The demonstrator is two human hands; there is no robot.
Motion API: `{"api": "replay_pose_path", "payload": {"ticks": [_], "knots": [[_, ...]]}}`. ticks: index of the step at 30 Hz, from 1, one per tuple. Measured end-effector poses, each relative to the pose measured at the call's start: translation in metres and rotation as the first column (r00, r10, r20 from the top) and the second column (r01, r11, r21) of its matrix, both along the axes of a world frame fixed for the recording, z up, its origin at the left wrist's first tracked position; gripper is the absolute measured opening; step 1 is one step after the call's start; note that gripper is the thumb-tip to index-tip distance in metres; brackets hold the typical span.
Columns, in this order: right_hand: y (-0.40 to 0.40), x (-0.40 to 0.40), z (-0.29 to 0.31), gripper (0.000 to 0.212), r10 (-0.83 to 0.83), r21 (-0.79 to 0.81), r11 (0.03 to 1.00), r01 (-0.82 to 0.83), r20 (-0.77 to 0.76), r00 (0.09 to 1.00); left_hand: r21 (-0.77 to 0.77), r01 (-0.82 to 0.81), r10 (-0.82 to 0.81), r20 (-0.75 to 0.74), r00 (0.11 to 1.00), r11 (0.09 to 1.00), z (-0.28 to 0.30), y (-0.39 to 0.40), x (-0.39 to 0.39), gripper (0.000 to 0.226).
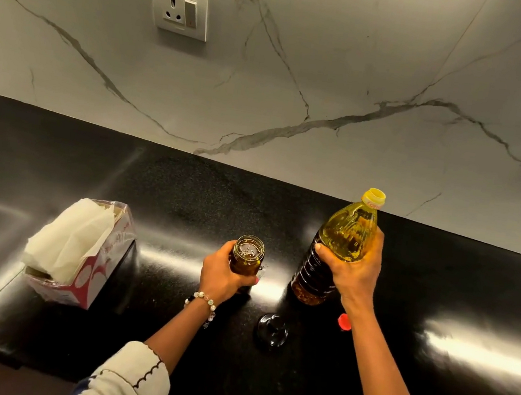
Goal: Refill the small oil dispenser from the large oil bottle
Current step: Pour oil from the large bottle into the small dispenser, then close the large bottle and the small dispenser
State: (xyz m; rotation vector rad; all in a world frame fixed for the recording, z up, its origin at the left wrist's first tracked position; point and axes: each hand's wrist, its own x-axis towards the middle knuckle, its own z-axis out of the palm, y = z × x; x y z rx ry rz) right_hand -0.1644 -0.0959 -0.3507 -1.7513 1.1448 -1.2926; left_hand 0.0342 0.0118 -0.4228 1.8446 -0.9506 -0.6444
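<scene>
On the black tabletop (pixel 185 207) the left hand (pixel 222 275) has its grip curled round the small oil dispenser (pixel 247 255), open at the top and standing upright. Just beside it, the right hand (pixel 354 269) grips the large oil bottle (pixel 343 238) at its shoulder, upright too. A dark cap (pixel 272 330) and a red cap (pixel 344 321) lie nearer, a tissue box (pixel 80 249) off left.

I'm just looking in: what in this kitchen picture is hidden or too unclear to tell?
All in the head view:
- Small oil dispenser: the left hand wraps its lower part, so its oil level is hidden.
- Large oil bottle: the right hand covers part of it; the neck print is too small to read fully.
- Red cap: partly behind the right wrist.
- Tissue box: its print is too blurred to read.
</scene>
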Motion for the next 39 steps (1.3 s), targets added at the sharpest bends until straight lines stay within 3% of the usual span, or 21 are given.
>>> {"api": "replay_pose_path", "payload": {"ticks": [14,22,25,28,32,36,39], "knots": [[0.013,0.0,-0.011,0.097,0.01,-0.013,1.0,-0.01,0.025,1.0,-0.001,-0.024,0.024,0.029,0.999,1.0,0.004,0.004,-0.005,0.076],[0.017,-0.02,-0.02,0.107,0.115,0.12,0.987,-0.104,-0.086,0.99,0.029,-0.046,0.047,-0.025,0.999,0.999,0.007,0.005,-0.01,0.075],[0.019,-0.042,-0.022,0.093,0.134,0.179,0.977,-0.12,-0.066,0.989,0.06,-0.047,0.05,-0.049,0.998,0.997,0.012,0.005,-0.012,0.075],[0.025,-0.064,-0.027,0.062,0.03,0.201,0.979,-0.022,-0.04,0.999,0.105,-0.076,0.081,-0.043,0.996,0.992,0.013,0.005,-0.017,0.076],[0.031,-0.085,-0.05,0.026,-0.106,0.185,0.97,0.159,-0.265,0.958,0.166,-0.209,0.218,-0.038,0.975,0.964,0.01,0.003,-0.027,0.073],[0.035,-0.093,-0.075,0.038,-0.02,0.202,0.967,0.155,-0.547,0.837,0.237,-0.343,0.357,-0.014,0.934,0.909,0.009,-0.001,-0.038,0.062],[0.04,-0.088,-0.083,0.047,0.036,0.168,0.98,0.105,-0.674,0.737,0.311,-0.395,0.416,0.0,0.91,0.865,0.014,-0.001,-0.045,0.051]]}}
